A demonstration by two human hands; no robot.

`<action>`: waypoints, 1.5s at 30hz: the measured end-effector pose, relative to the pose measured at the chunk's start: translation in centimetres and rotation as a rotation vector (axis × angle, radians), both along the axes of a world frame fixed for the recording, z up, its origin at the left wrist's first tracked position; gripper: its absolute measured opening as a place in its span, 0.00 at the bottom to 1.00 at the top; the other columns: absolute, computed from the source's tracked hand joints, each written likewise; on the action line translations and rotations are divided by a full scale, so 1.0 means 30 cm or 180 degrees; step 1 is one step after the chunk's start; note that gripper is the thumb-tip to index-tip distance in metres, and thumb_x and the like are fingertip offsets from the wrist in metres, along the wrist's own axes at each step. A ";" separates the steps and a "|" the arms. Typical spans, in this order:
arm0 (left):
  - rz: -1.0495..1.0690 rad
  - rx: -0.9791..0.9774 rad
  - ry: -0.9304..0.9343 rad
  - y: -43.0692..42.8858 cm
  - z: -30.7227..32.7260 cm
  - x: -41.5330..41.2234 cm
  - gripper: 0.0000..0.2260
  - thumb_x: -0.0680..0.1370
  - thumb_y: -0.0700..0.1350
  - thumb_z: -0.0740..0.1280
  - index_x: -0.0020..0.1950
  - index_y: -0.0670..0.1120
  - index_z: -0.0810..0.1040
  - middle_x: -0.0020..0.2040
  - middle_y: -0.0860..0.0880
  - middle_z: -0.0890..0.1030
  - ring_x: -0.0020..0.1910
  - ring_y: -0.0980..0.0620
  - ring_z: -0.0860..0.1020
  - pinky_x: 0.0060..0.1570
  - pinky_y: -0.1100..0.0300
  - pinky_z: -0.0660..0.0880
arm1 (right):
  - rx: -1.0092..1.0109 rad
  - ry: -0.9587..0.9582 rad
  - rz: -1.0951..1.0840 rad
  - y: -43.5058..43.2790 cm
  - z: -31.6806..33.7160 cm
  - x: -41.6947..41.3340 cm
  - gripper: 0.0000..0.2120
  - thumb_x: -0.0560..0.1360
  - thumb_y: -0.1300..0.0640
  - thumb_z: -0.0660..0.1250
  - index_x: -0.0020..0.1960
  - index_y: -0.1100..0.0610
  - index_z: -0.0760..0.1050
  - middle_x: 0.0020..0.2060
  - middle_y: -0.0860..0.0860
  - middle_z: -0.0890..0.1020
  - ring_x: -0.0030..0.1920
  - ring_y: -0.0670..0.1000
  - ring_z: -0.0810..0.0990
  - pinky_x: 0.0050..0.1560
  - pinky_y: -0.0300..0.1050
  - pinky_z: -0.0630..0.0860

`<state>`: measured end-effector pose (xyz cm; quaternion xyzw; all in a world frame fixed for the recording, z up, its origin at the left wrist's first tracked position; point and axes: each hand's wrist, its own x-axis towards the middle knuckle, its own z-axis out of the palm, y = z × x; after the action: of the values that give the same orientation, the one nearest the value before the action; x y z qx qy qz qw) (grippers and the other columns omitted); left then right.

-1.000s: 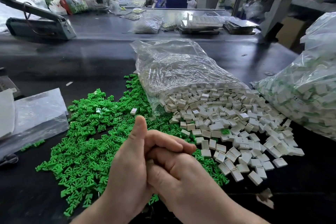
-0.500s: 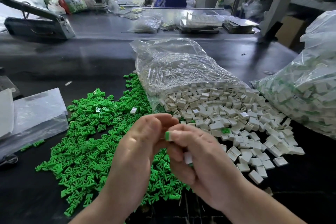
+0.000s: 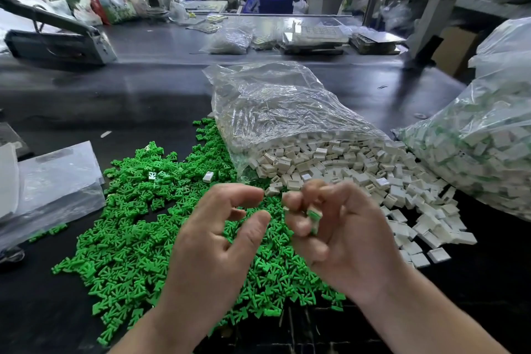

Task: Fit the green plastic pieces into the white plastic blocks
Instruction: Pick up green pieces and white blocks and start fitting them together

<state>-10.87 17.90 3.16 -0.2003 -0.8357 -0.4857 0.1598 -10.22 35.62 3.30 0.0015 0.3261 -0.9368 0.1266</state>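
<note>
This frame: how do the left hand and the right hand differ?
The left hand holds nothing; the right hand grips a small green-and-white part. The left hand's fingers are loosely spread, the right hand's fingers curled in. The left hand is over the green pile, the right hand nearer the white blocks. Both are bare and raised above the dark table.

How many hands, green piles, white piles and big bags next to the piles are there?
hands: 2, left hand and right hand, which grips a white block with green in it
green pile: 1
white pile: 1
big bags: 2, middle bag and right bag
total: 6
</note>
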 end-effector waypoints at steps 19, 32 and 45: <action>0.0282 -0.2433 0.0294 -0.022 -0.057 -0.053 0.10 0.73 0.56 0.66 0.46 0.54 0.84 0.37 0.58 0.77 0.36 0.55 0.74 0.40 0.52 0.73 | 0.6930 0.1674 -0.0677 0.055 -0.053 -0.076 0.09 0.83 0.49 0.62 0.59 0.45 0.79 0.46 0.43 0.83 0.41 0.48 0.81 0.37 0.43 0.77; 0.0162 -0.0700 -0.0251 -0.022 -0.048 -0.050 0.10 0.75 0.50 0.66 0.56 0.56 0.79 0.48 0.63 0.79 0.49 0.66 0.77 0.48 0.73 0.75 | 0.6554 0.1441 -0.1096 0.062 -0.050 -0.068 0.12 0.84 0.47 0.59 0.54 0.48 0.80 0.42 0.43 0.80 0.40 0.43 0.79 0.40 0.40 0.78; -0.0996 0.1361 -0.1075 0.011 -0.007 -0.025 0.07 0.76 0.42 0.66 0.51 0.52 0.80 0.57 0.52 0.83 0.57 0.53 0.81 0.53 0.65 0.77 | 0.1361 -0.0199 0.0239 0.030 -0.017 -0.044 0.02 0.67 0.59 0.71 0.40 0.55 0.80 0.41 0.59 0.82 0.27 0.48 0.72 0.20 0.37 0.66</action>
<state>-11.61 18.22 2.97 -0.2049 -0.6884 -0.6955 -0.0195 -11.55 36.53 2.78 0.0452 0.5131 -0.8405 0.1682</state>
